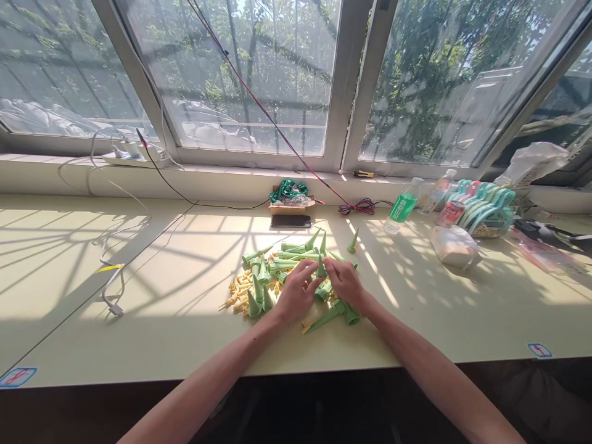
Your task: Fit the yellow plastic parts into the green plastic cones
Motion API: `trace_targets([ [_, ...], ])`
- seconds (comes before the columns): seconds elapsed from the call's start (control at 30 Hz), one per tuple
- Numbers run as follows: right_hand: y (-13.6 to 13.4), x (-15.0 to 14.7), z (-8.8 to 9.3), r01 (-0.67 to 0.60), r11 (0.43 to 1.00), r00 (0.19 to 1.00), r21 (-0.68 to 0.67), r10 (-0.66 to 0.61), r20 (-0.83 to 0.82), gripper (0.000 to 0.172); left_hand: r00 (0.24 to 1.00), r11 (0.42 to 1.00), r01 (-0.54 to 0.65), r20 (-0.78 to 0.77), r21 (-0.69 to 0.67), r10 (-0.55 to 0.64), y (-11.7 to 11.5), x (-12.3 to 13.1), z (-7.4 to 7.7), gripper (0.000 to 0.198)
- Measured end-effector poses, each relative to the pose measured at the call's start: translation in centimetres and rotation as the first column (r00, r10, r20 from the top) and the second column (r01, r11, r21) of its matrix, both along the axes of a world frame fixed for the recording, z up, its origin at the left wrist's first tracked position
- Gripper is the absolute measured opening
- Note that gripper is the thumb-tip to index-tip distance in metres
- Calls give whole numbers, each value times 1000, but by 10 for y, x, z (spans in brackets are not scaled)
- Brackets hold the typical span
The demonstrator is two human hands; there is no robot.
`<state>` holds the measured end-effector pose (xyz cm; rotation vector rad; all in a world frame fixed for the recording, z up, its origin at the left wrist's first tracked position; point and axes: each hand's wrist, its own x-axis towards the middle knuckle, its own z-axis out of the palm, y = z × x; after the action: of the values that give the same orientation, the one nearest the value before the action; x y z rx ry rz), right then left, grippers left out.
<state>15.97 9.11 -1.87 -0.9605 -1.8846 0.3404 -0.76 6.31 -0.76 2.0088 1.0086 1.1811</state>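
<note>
On the table, a heap of green plastic cones [283, 265] and small yellow plastic pieces [240, 290] lies around my hands. My left hand [300, 288] curls its fingers against one upright green cone [320, 267] from the left. From the other side, the fingertips of my right hand [343, 281] pinch the same cone; its lower end is partly hidden. Several cones stand upright left of my left hand, among them a front one [253, 305]. Below my right hand lies a longer green cone [326, 317], and a lone cone [353, 242] stands at the back right.
Behind the heap are a black phone [291, 221] and a small box of green material [289, 196]. To the right stand a green-labelled bottle [403, 206], a can [450, 214], a tissue pack [456, 246] and a hanger basket [490, 213]. A white cable [113, 290] trails at left.
</note>
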Motion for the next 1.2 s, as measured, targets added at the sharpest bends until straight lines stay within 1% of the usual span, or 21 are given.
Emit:
trace_targets([
  [0.17,-1,-4,-2,26,1000,999,11,-26,-28,36,998,999,-47,46,-1,47,-1,3,1,30],
  [0.27,-2,-7,-3,59,998,996,32,-57,-61,40,989,993,-114,95,-8,115,-1,5,4,29],
  [0.33,-3,-8,-1,75,996,993,41,-71,-89,41,974,985,-167,148,-40,171,-1,5,6,28],
  [0.4,-4,-8,1,87,995,991,50,-81,-103,41,960,977,-183,195,-110,202,0,4,8,27],
  [0.47,-5,-7,3,95,994,991,61,-88,-105,41,955,968,-149,226,-200,194,1,3,9,29],
  [0.53,-5,-5,5,86,993,992,75,-79,-99,42,954,958,-95,251,-271,166,1,2,8,37],
  [0.63,-5,-3,6,10,996,999,94,-5,-50,41,949,942,-8,294,-336,113,2,2,7,53],
  [0.7,-5,-3,6,-48,994,999,100,49,-8,40,947,931,32,310,-363,88,2,2,6,59],
  [0.77,-5,-3,5,-72,992,997,102,71,10,40,945,923,60,319,-380,70,1,1,7,59],
  [0.93,-5,-3,5,-70,993,997,99,71,-7,40,942,908,127,335,-400,16,2,-1,8,53],
  [1.07,-5,-3,4,-96,990,995,107,98,-19,38,943,902,148,332,-406,-5,3,-2,6,51],
  [1.2,-5,-2,3,-68,993,998,95,69,-7,39,950,910,161,308,-383,-39,3,-2,8,48],
])
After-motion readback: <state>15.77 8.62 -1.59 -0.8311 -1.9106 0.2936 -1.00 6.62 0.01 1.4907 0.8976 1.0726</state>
